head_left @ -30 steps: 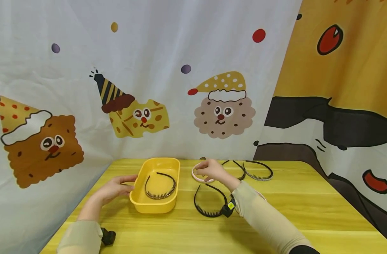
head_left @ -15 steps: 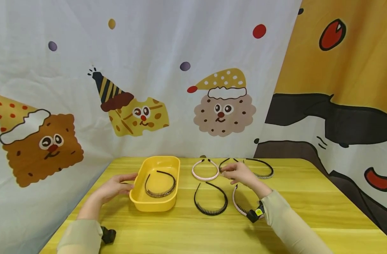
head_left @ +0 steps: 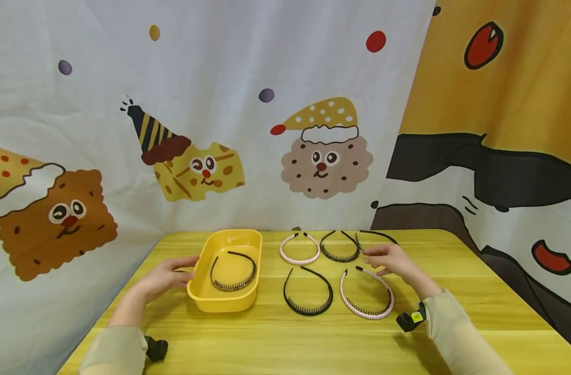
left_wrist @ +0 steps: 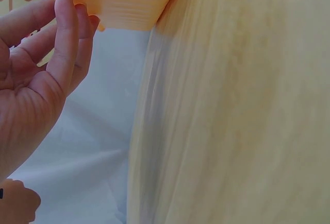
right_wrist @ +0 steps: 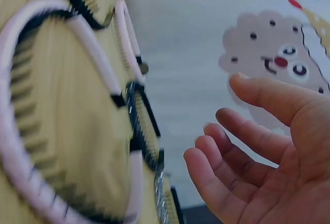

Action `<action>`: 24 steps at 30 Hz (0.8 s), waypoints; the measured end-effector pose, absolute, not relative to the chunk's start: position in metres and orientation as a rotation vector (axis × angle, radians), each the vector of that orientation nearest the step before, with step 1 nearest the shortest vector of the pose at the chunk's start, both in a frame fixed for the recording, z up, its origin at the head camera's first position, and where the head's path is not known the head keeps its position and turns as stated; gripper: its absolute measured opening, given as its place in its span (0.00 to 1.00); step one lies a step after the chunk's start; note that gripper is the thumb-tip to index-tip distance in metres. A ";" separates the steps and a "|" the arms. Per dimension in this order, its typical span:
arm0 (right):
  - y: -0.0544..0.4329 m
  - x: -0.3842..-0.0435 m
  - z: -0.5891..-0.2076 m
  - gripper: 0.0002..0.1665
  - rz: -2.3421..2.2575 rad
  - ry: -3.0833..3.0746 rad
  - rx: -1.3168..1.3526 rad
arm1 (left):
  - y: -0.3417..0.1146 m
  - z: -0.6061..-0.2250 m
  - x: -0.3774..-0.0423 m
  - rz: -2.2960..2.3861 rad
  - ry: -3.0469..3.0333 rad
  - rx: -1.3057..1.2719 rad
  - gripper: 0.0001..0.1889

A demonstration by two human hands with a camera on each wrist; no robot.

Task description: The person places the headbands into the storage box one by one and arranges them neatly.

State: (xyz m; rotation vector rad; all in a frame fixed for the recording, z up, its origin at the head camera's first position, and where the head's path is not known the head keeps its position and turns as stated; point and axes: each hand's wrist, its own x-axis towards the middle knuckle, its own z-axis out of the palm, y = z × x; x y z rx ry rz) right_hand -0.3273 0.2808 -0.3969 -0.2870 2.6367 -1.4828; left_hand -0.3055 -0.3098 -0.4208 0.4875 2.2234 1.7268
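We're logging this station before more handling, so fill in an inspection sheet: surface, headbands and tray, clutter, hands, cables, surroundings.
Surface: yellow wood-grain table.
Job's things: yellow tray with one dark headband inside; outside, far pink headband, near pink headband, far black headband, near black headband, back-right headband, partly hidden.
Clutter: nothing seen.
Hands: left hand touches the tray's side; right hand holds nothing.
Cables: nothing seen.
Surroundings: cartoon-printed cloth behind.

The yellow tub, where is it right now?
In the head view, the yellow tub is left of centre on the table, between the left hand, which touches its left side, and the front black headband.
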 end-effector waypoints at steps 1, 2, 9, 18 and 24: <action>0.285 -0.327 -0.399 0.30 -1.485 2.633 -0.265 | -0.310 -0.420 -0.306 1.725 2.225 0.487 0.34; 0.290 -0.326 -0.401 0.31 -1.481 2.626 -0.244 | -0.310 -0.420 -0.306 1.723 2.227 0.486 0.34; 0.313 -0.319 -0.416 0.33 -1.471 2.575 -0.177 | -0.308 -0.420 -0.306 1.708 2.251 0.462 0.34; 0.331 -0.316 -0.431 0.33 -1.559 2.444 -0.197 | -0.308 -0.420 -0.306 1.709 2.259 0.435 0.35; 0.335 -0.313 -0.437 0.35 -1.536 2.406 -0.224 | -0.308 -0.420 -0.306 1.705 2.245 0.458 0.34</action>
